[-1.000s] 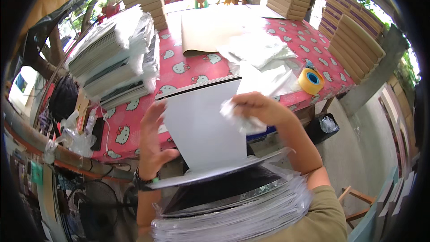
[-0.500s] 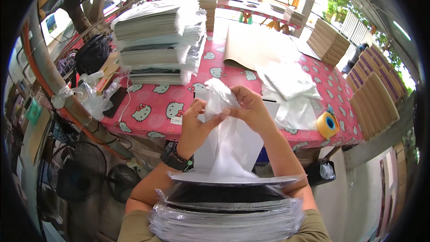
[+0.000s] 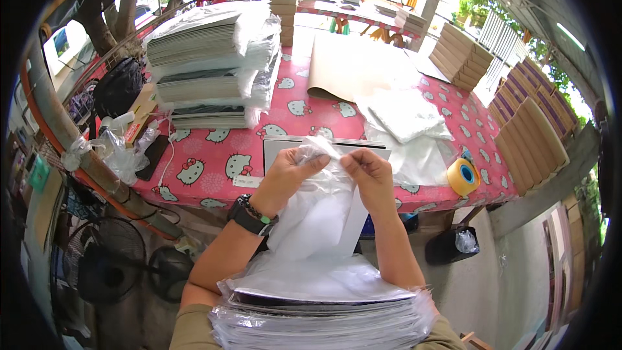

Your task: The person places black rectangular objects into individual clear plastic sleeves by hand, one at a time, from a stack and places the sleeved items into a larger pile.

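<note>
Between my hands hangs a clear plastic bag, bunched at its upper end and trailing down toward my body. My left hand pinches the gathered plastic. On the other side, my right hand grips the bag's edge between thumb and fingers. Beneath the bag, white boards reach over the table's near edge. Close against my body is a thick stack of plastic-wrapped flat sheets, with the bag's lower part lying near its top.
Tall piles of wrapped sheets stand at left on the pink patterned table cover. To the right lie loose plastic bags and a yellow tape roll. Brown paper is farther back. A fan stands below left.
My hands have moved slightly apart, and the bag's bunched top has come down and spread. Its lower part looks wider. More of the white boards' far edge shows.
</note>
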Demonstrator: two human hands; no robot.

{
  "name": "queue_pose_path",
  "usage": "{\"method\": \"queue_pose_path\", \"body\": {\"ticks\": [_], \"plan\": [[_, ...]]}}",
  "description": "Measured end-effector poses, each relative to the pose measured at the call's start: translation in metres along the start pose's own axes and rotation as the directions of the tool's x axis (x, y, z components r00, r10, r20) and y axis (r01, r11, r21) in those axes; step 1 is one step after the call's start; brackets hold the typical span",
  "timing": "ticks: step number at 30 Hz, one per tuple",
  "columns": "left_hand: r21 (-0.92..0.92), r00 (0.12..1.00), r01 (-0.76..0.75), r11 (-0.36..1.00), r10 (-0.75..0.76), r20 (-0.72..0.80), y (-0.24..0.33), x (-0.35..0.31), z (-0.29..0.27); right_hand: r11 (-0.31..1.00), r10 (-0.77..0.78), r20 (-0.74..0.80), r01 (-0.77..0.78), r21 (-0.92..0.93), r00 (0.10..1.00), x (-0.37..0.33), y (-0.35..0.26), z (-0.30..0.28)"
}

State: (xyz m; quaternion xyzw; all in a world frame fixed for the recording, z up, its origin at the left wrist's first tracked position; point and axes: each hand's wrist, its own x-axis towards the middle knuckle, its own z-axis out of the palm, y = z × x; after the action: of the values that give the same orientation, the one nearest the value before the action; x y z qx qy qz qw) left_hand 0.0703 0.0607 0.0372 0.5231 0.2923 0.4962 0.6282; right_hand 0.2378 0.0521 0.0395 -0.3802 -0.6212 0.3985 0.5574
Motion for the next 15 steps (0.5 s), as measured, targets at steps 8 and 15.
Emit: {"method": "queue_pose_path", "body": {"ticks": [8,15], "plan": [[-0.208,0.996,-0.009,0.978,-0.009,-0.087,-0.016,-0.010,0.023,0.994,-0.097,-0.099,0.092,-0.055,0.990,-0.003,0.012,0.001],[-0.425,0.986,0.066,0.903,-0.125,-0.113,-0.028,-0.016,0.021,1.000,0.011,-0.027,-0.011,-0.012,1.000,-0.009,0.015,0.005]]}}
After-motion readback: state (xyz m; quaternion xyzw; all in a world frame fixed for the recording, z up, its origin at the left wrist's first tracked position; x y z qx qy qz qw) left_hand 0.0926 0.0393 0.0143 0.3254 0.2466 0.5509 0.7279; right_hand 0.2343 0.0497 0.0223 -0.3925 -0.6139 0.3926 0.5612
